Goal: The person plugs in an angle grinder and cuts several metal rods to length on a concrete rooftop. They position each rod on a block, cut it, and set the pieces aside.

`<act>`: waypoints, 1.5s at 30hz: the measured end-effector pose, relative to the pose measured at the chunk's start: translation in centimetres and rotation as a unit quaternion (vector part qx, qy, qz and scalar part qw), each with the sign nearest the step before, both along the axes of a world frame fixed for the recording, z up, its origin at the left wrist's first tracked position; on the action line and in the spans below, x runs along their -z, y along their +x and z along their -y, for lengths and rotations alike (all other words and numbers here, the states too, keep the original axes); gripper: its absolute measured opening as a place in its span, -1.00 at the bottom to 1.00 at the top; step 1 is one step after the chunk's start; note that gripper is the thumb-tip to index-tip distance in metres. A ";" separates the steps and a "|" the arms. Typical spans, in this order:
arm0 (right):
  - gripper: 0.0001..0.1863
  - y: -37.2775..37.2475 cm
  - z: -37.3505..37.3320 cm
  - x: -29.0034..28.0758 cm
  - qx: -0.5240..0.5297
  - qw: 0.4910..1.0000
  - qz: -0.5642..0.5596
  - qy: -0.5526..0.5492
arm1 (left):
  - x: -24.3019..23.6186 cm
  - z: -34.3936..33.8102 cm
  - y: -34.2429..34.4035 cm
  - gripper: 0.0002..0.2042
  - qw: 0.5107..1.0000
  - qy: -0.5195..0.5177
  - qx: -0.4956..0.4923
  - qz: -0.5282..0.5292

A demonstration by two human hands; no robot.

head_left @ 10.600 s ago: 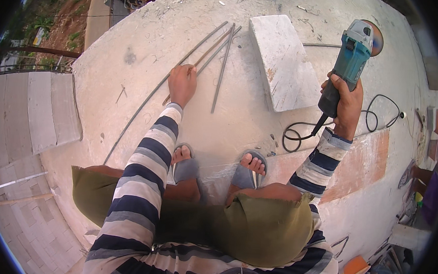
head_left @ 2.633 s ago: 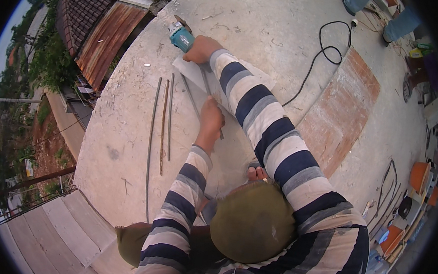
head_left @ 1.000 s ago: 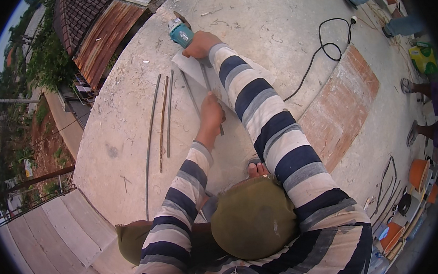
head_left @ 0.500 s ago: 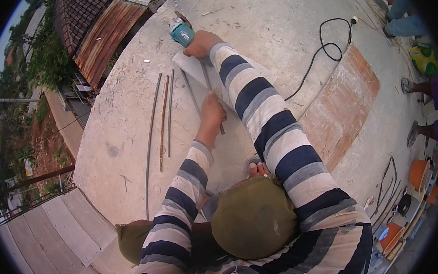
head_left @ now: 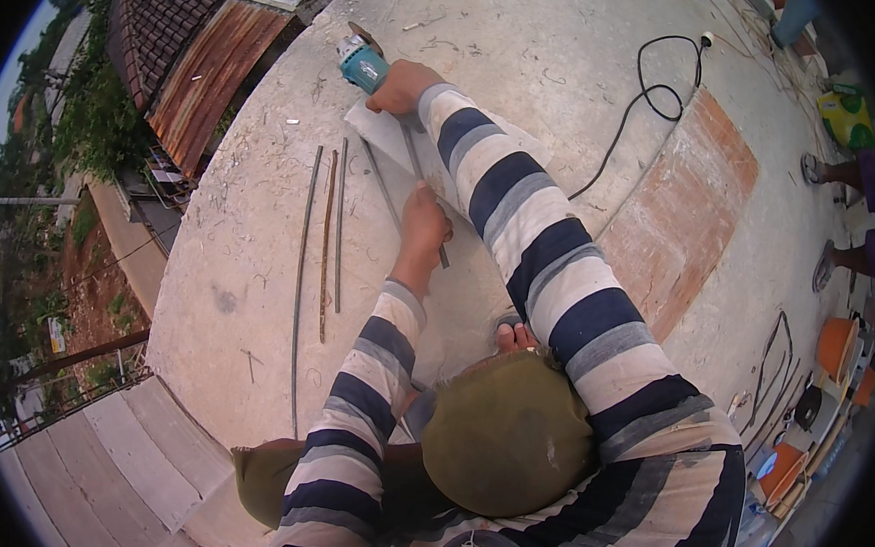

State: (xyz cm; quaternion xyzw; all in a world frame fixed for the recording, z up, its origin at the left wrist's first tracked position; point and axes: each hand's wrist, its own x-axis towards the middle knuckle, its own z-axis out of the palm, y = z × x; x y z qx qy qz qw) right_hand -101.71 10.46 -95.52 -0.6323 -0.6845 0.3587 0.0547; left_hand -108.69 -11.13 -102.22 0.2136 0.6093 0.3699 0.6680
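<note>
My right hand [head_left: 405, 87] is wrapped round a teal angle grinder [head_left: 364, 65], whose disc [head_left: 365, 36] points to the far left. Closer to me, my left hand [head_left: 425, 221] is closed round a thin metal rod [head_left: 411, 152] that slants away toward the grinder. Another rod [head_left: 378, 178] lies just left of that one, over a pale flat sheet [head_left: 391, 135]. To the left of my left hand, a long grey rod [head_left: 305, 265], a rusty rod [head_left: 328, 242] and a shorter grey rod [head_left: 340, 222] lie side by side on the concrete.
The concrete slab [head_left: 228, 251] ends at a drop on the left, beyond which are roofs and trees. A black cord [head_left: 621, 134] loops at upper right beside a reddish board [head_left: 687, 204]. People's legs, a yellow-green container [head_left: 848, 120] and orange buckets [head_left: 836, 348] line the right side.
My hands, the grinder and the rods look unmoved. At the upper right edge, another person's legs have shifted.
</note>
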 end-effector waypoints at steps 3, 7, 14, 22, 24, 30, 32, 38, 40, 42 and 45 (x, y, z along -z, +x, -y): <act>-0.32 -0.4 0.1 -1.1 0.000 0.999 0.001 -0.051 | 0.1 0.1 -0.4 -0.61 1.000 0.002 0.000 -0.007; -0.31 -0.2 -0.1 -0.8 -0.002 0.999 0.005 -0.050 | -0.1 0.0 -0.1 -0.60 1.000 -0.007 -0.001 -0.013; -0.31 -0.4 -0.4 -0.4 -0.007 0.999 0.008 -0.046 | -0.6 -0.1 0.4 -0.61 1.000 -0.015 -0.024 -0.009; -0.29 -0.3 -0.2 0.1 -0.005 1.000 -0.001 -0.001 | -0.8 -0.1 0.4 -0.62 1.000 -0.008 -0.029 0.001; -0.29 -0.1 -0.3 0.1 -0.005 1.000 -0.001 0.003 | -0.9 -0.1 0.6 -0.63 1.000 -0.009 -0.028 -0.004; -0.31 -0.6 0.2 -1.3 -0.011 0.999 0.016 -0.047 | -0.7 0.0 0.2 -0.63 0.999 -0.006 -0.030 -0.010; -0.31 -0.2 0.1 -0.7 -0.007 1.000 0.004 -0.016 | -0.9 -0.1 0.5 -0.63 1.000 -0.004 -0.027 -0.006; -0.31 -0.1 0.1 -0.5 -0.006 1.000 -0.002 0.000 | -0.9 -0.1 0.5 -0.63 1.000 -0.005 -0.027 0.003; -0.31 -0.1 0.1 -0.5 -0.007 1.000 -0.001 0.000 | -1.0 -0.1 0.5 -0.63 1.000 -0.004 -0.028 0.004; -0.31 -0.1 0.1 -0.5 -0.007 1.000 -0.002 -0.003 | -1.0 -0.1 0.5 -0.63 1.000 -0.005 -0.027 -0.004; -0.31 -0.2 0.1 -0.7 -0.013 1.000 0.000 -0.004 | -0.8 -0.1 0.4 -0.63 1.000 -0.003 -0.027 -0.010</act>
